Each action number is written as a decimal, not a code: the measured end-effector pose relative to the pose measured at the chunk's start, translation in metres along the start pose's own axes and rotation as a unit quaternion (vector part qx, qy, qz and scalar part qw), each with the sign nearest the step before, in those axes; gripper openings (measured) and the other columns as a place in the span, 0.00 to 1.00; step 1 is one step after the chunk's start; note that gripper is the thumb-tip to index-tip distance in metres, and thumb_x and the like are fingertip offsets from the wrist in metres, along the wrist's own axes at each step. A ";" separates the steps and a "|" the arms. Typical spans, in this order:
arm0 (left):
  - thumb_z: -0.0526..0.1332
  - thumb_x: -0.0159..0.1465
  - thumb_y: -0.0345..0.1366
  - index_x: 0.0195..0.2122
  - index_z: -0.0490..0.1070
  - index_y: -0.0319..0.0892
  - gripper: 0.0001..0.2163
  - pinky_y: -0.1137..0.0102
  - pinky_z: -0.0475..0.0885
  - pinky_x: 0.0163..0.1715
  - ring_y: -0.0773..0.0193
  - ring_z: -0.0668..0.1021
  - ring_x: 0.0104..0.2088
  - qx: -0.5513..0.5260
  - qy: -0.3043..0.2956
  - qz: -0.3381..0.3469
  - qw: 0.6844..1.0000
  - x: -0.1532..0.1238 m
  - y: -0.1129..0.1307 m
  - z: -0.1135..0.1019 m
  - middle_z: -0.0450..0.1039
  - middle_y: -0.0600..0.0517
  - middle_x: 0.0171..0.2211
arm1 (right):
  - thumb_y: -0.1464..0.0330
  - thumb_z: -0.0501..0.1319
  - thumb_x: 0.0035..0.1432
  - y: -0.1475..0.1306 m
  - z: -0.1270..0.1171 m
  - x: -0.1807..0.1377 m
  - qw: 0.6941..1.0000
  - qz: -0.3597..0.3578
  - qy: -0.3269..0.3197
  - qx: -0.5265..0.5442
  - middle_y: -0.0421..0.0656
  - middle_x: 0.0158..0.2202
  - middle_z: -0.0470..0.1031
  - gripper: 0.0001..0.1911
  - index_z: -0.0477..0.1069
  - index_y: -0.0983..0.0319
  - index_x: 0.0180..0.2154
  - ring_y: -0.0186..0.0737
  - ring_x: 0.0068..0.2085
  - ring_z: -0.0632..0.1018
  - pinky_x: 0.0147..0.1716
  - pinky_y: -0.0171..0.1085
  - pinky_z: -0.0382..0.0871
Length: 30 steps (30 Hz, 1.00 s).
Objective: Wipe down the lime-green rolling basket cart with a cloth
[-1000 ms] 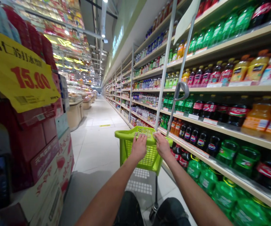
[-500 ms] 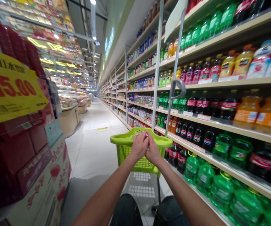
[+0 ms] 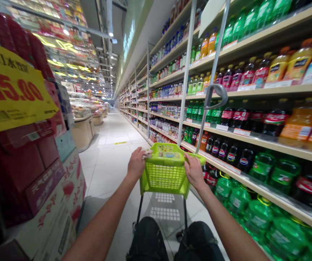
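A lime-green plastic shopping cart (image 3: 165, 177) stands in front of my knees in the aisle. My right hand (image 3: 194, 170) is wrapped round the right end of its handle. At the left end, my left hand (image 3: 136, 164) is closed on a small crumpled whitish piece (image 3: 147, 154) with darker marks, perhaps paper or a wrapper. Whether those left fingers also touch the handle I cannot tell. A printed panel (image 3: 169, 154) lies on the cart's top between the hands.
Shelves (image 3: 253, 132) full of drink bottles run close along the right. A grey hook-like handle (image 3: 215, 97) sticks out from a shelf post. Stacked cartons (image 3: 44, 217) with a yellow price sign (image 3: 15, 87) stand at the left. Pale floor tiles (image 3: 107, 134) stretch ahead between display counters and shelves.
My hands were together above the middle of the cart handle and have moved apart, left hand to the left, right hand onto the handle's right end. The whitish piece now shows clearly.
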<state>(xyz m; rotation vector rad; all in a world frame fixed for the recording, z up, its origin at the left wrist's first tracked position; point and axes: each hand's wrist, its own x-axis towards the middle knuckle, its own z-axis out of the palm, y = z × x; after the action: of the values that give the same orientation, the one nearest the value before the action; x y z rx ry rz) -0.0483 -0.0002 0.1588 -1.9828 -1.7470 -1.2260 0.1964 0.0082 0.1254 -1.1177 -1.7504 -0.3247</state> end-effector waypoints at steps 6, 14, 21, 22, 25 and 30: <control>0.51 0.53 0.23 0.43 0.67 0.38 0.16 0.63 0.60 0.54 0.60 0.66 0.52 -0.072 -0.002 0.048 0.996 -0.004 0.045 0.024 0.65 0.44 0.51 | 0.69 0.46 0.56 -0.006 0.003 -0.005 0.998 0.019 0.059 -0.019 0.46 0.39 0.73 0.19 0.62 0.64 0.49 0.42 0.42 0.71 0.50 0.48 0.53; 0.51 0.56 0.26 0.42 0.67 0.40 0.13 0.59 0.61 0.53 0.59 0.66 0.52 -0.073 -0.071 0.193 0.976 -0.003 0.099 0.042 0.65 0.45 0.51 | 0.68 0.45 0.57 0.012 -0.017 0.001 0.999 0.008 0.020 -0.035 0.45 0.38 0.73 0.21 0.60 0.63 0.52 0.43 0.40 0.71 0.44 0.44 0.60; 0.53 0.54 0.29 0.38 0.69 0.38 0.11 0.62 0.60 0.54 0.57 0.66 0.51 -0.034 -0.042 0.054 0.997 0.006 0.065 0.019 0.65 0.45 0.50 | 0.67 0.44 0.58 0.022 -0.021 0.000 0.997 0.051 0.049 -0.037 0.45 0.37 0.74 0.20 0.61 0.63 0.51 0.42 0.41 0.71 0.45 0.45 0.59; 0.54 0.54 0.31 0.38 0.69 0.38 0.11 0.61 0.59 0.54 0.56 0.66 0.51 -0.035 -0.050 0.083 0.995 0.004 0.078 0.022 0.65 0.44 0.49 | 0.67 0.44 0.58 0.019 -0.019 -0.001 0.997 0.050 0.053 -0.034 0.45 0.37 0.74 0.20 0.61 0.63 0.51 0.42 0.41 0.71 0.46 0.45 0.58; 0.54 0.56 0.38 0.36 0.69 0.39 0.10 0.60 0.60 0.53 0.56 0.67 0.49 -0.050 -0.060 0.172 0.982 -0.005 0.122 0.037 0.67 0.45 0.45 | 0.67 0.42 0.59 0.014 -0.015 -0.005 0.997 0.037 0.068 -0.026 0.45 0.38 0.73 0.21 0.60 0.64 0.51 0.43 0.42 0.70 0.46 0.46 0.58; 0.50 0.61 0.35 0.35 0.70 0.41 0.10 0.62 0.59 0.54 0.60 0.66 0.51 -0.067 -0.039 0.216 0.973 -0.012 0.122 0.043 0.66 0.46 0.48 | 0.66 0.43 0.59 0.016 -0.017 -0.010 0.996 0.025 0.081 -0.021 0.46 0.39 0.73 0.21 0.59 0.65 0.52 0.44 0.43 0.69 0.47 0.48 0.57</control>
<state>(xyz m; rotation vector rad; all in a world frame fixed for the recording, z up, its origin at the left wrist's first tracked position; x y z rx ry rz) 0.0809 -0.0131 0.1660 -2.3519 -1.1905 -1.1501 0.2205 0.0004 0.1210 -1.1313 -1.5761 -0.4117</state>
